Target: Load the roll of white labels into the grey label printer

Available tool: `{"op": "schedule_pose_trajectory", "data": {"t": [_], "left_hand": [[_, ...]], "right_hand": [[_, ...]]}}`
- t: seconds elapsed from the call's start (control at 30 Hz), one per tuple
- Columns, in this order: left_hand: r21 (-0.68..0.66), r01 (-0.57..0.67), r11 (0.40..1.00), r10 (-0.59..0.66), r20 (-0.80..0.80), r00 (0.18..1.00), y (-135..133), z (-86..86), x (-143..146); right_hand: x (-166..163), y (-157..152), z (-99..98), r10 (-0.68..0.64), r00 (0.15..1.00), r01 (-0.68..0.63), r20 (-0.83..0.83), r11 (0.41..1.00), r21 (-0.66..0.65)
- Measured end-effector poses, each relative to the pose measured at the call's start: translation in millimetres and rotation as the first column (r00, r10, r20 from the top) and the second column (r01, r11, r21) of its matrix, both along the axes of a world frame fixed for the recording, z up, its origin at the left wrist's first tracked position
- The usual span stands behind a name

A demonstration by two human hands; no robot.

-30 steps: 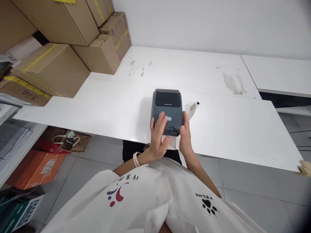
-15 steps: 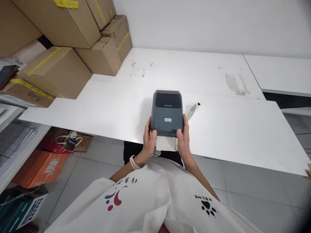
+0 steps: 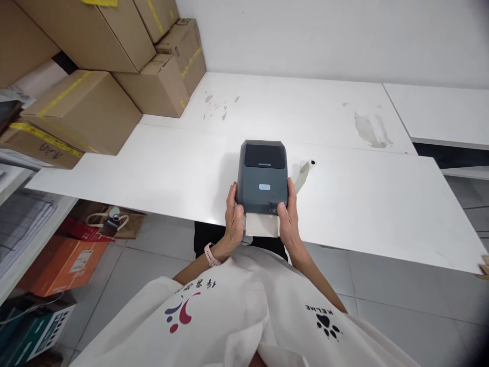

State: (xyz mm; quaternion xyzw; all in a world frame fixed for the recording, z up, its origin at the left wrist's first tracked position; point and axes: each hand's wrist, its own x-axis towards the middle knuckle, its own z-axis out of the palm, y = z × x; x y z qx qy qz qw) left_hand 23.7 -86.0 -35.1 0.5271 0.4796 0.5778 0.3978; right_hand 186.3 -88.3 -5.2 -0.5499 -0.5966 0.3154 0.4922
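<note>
A dark grey label printer [image 3: 263, 176] with a black window and a small light button is near the table's front edge. A white label strip [image 3: 262, 225] sticks out of its near end. My left hand [image 3: 234, 216] grips the printer's left side, thumb at the near corner. On the opposite side my right hand [image 3: 289, 214] is closed the same way, its thumb close to a small oval mark. Just right of the printer lies a small white paper roll [image 3: 306, 167] with a dark core and a loose tail. The fingertips under the printer are hidden.
Cardboard boxes [image 3: 82, 109] with yellow tape are stacked at the left end of the white table [image 3: 362, 204]. A white wall [image 3: 324, 41] stands behind. An orange box [image 3: 63, 262] sits on the floor at the lower left, beside a shelf.
The view has shifted very slightly. Both hands keep the same hold on the printer, and the label strip looks unchanged.
</note>
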Motion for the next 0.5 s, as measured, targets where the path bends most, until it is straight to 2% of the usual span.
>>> {"op": "schedule_pose_trajectory", "data": {"t": [0.13, 0.2, 0.3, 0.4, 0.5], "left_hand": [[0.042, 0.023, 0.999, -0.022, -0.04, 0.999, 17, 24.2, -10], [0.128, 0.066, 0.99, -0.058, -0.067, 0.996, 37, 41.3, -17], [0.178, 0.003, 0.984, 0.019, -0.12, 0.993, 70, 57.9, -24], [-0.011, -0.074, 0.997, 0.07, -0.216, 0.974, 90, 55.8, -25], [-0.244, -0.072, 0.967, -0.018, -0.348, 0.937, 96, 45.3, -22]], "right_hand": [[10, 16, 15.9, 0.011, 1.0, -0.014, 0.025, 0.994, 0.111], [15, 36, 30.8, 0.018, 0.998, -0.028, 0.052, 0.98, 0.197], [18, 82, 58.9, -0.016, 0.995, -0.017, 0.101, 0.948, 0.318], [16, 134, 85.3, -0.063, 0.99, 0.002, 0.127, 0.902, 0.431], [16, 183, 102.4, -0.073, 0.987, 0.0, 0.14, 0.888, 0.459]]}}
